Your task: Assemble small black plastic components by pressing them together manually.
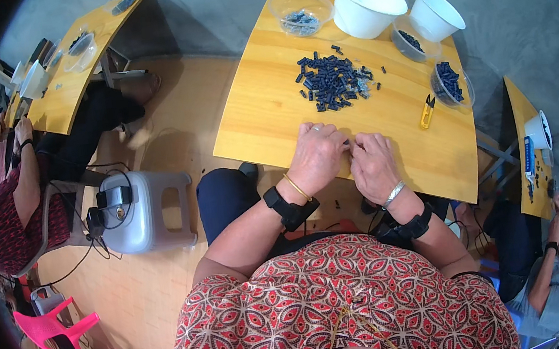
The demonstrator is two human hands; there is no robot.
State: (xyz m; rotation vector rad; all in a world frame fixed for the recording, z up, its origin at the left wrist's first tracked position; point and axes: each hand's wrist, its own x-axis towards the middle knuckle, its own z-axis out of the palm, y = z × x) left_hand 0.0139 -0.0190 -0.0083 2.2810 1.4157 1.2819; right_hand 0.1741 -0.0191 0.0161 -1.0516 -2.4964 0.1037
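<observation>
My left hand (317,158) and my right hand (372,166) meet at the near edge of the wooden table. Both have their fingers curled in a pinch, with the fingertips almost touching. A hint of something small and dark shows between them, but the fingers cover most of it. Just beyond lies a loose pile of small black plastic pieces (328,81). Small clear or silvery bits (361,85) are mixed in along its right side. Yellow thread snips (427,112) rest to the right of my right hand, blades pointing away.
Along the table's (254,101) far side stand a clear bowl (302,12) of silvery parts, a large white tub (368,4) and a smaller one (436,14). Two clear tubs (416,38) (450,84) hold black pieces. A grey stool (149,210) stands left; people work at neighbouring tables.
</observation>
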